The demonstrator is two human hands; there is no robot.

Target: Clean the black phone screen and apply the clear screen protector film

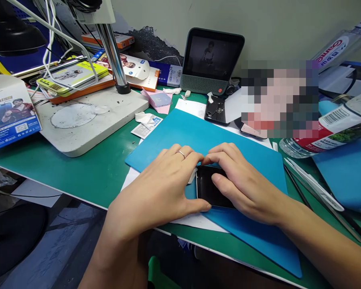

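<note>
A black smartphone [206, 186] lies flat on a blue work mat [243, 138], its dark glass facing up. My left hand [165, 184], with a ring on one finger, grips the phone's left end, thumb at the near edge and fingertips at the far edge. Across the phone's right part rests my right hand [243, 180]; its thumb presses on the glass while the fingers curl over the far edge. The right end of the phone is hidden by that hand. A small piece of white tissue [193, 176] pokes out beside my left fingers.
A microscope stand base [108, 120] and phone part boxes [75, 76] fill the left. Behind the mat are a smart display [213, 60] and another phone [215, 110]. Tweezers [314, 184] and a water bottle [343, 120] lie at right, beside a blurred-out patch.
</note>
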